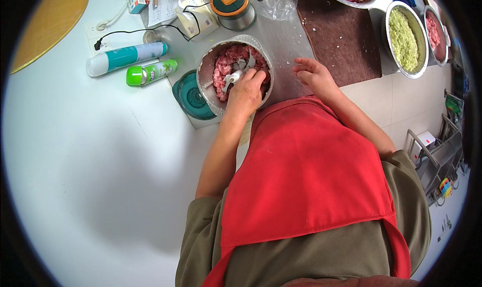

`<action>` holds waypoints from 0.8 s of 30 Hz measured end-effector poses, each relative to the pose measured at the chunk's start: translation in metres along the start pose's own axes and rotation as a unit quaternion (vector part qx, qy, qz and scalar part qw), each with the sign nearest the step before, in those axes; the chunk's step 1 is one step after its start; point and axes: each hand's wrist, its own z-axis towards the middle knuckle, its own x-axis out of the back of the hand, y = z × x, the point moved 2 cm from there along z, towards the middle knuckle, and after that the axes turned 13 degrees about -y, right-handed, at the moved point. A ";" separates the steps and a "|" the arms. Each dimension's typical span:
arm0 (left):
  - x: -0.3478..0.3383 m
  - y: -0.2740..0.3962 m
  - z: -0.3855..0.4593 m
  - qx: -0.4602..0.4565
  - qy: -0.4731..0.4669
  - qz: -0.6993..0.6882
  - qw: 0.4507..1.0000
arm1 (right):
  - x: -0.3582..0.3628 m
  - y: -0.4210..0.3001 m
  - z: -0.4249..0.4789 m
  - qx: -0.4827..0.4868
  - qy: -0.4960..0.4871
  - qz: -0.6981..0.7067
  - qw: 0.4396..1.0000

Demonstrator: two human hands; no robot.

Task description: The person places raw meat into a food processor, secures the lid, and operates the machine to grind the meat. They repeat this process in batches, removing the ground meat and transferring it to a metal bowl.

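Observation:
A steel food-processor bowl (205, 66) holds chunks of raw minced meat (222, 66). A blade assembly with a white hub (235, 76) stands in the middle of the meat. My left hand (246, 91) reaches over the near rim, its fingers bent down beside the hub; the fingertips are partly hidden, so whether they grip anything does not show. My right hand (314, 74) hovers to the right of the bowl with fingers apart and nothing in them. A teal round base or lid (192, 95) lies partly beneath the bowl's left side.
The motor head (229, 0) with an orange handle stands behind the bowl, near a black power cable (137, 31). Two spray cans (126, 57) (152, 72) lie left. A brown mat (339, 38), a basin of chopped greens (406, 40) and meat basins (371, 2) (433, 31) are right.

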 end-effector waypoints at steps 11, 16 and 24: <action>0.005 0.018 -0.015 0.020 0.116 -0.119 0.986 | -0.001 0.003 0.004 0.004 -0.007 -0.015 1.000; 0.063 0.043 -0.024 0.150 0.203 -0.201 0.946 | -0.001 0.003 0.003 0.001 -0.010 -0.002 1.000; 0.089 -0.014 -0.036 0.200 0.210 0.072 0.954 | -0.003 0.004 0.001 -0.006 -0.015 0.001 1.000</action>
